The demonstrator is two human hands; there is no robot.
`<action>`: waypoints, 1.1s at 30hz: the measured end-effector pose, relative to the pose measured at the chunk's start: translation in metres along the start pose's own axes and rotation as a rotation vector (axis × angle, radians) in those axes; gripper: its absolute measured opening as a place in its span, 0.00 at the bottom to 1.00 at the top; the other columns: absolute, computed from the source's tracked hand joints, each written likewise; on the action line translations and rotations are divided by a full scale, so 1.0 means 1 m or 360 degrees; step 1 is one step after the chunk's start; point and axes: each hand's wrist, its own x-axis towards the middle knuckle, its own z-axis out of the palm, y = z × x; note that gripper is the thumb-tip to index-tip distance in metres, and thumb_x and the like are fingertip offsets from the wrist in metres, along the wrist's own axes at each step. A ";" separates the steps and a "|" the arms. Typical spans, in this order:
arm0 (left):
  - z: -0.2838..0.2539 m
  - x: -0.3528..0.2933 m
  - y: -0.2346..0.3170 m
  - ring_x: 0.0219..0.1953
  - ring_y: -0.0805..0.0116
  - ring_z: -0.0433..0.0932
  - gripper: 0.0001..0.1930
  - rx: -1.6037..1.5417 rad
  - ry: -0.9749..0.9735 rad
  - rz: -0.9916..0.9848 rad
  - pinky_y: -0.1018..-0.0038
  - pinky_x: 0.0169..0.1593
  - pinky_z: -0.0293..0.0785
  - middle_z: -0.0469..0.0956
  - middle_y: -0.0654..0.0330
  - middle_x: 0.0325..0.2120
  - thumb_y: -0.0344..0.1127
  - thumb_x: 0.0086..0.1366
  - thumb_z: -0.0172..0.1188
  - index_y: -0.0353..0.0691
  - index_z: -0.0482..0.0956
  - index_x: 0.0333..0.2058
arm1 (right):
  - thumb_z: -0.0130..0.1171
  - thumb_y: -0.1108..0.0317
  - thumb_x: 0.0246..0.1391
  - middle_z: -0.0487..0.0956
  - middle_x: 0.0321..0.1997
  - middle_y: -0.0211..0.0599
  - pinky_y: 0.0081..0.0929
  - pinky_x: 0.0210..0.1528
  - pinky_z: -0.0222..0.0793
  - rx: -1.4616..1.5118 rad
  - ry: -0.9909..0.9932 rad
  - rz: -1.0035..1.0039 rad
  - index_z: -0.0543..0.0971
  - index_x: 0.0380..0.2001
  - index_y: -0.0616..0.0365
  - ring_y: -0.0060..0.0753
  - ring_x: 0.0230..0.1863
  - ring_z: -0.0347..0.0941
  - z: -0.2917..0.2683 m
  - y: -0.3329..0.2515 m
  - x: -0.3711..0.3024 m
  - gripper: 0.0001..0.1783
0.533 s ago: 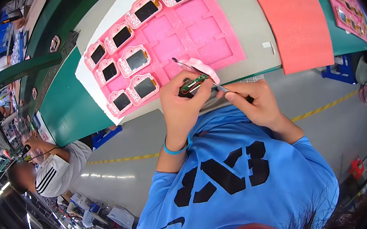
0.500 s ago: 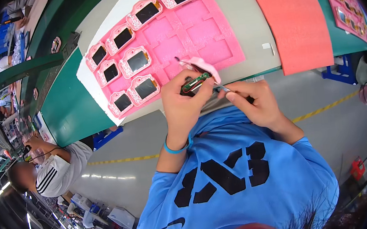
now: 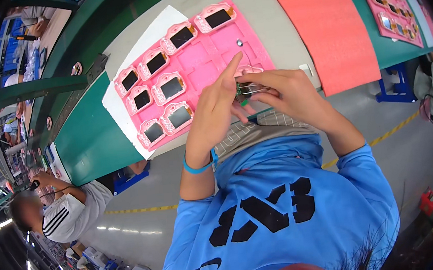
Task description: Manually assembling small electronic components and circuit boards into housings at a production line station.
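Observation:
My left hand point(image 3: 211, 112) and my right hand point(image 3: 299, 94) meet above the table's near edge. Between them is a small green circuit board point(image 3: 243, 101), with part of a pink casing point(image 3: 248, 69) showing behind the fingers. My left hand steadies the casing from the left, index finger stretched away from me. Thumb and fingers of my right hand close on the board from the right; a thin silvery piece point(image 3: 254, 86) shows there, its kind unclear. Beyond them, a small round silver part point(image 3: 239, 42) with a thin wire lies over the pink foam tray point(image 3: 195, 61).
Several pink framed units with dark screens point(image 3: 172, 88) sit in the tray's slots. Right of it lies an orange-red foam sheet point(image 3: 324, 34), with another filled pink tray point(image 3: 390, 8) farther right. A person in a white shirt point(image 3: 76, 210) works at the left.
My right hand has shifted inward and now covers the board. My left index finger has stretched out. The pink casing has turned and dropped lower, and the round silver part has come into view.

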 end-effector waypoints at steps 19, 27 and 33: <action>-0.018 0.003 -0.045 0.48 0.59 0.80 0.41 0.1266 0.0382 0.0856 0.66 0.51 0.79 0.83 0.60 0.48 0.29 0.53 0.77 0.45 0.74 0.68 | 0.68 0.78 0.51 0.88 0.29 0.42 0.30 0.28 0.72 -0.0396 -0.0112 0.0100 0.89 0.48 0.61 0.37 0.21 0.77 0.014 -0.005 0.019 0.19; -0.012 -0.001 -0.049 0.47 0.60 0.80 0.41 0.1266 0.0432 0.0850 0.66 0.49 0.79 0.83 0.60 0.46 0.31 0.54 0.77 0.45 0.74 0.68 | 0.70 0.77 0.52 0.87 0.29 0.41 0.29 0.29 0.71 -0.0418 -0.0097 0.0092 0.87 0.52 0.61 0.36 0.23 0.78 0.018 -0.004 0.020 0.21; -0.011 0.002 -0.049 0.46 0.60 0.81 0.40 0.1235 0.0422 0.0865 0.66 0.48 0.79 0.82 0.59 0.44 0.35 0.55 0.78 0.45 0.74 0.68 | 0.72 0.76 0.52 0.86 0.27 0.38 0.29 0.29 0.70 -0.0547 -0.0096 -0.0102 0.86 0.50 0.60 0.34 0.23 0.76 0.013 0.009 0.022 0.20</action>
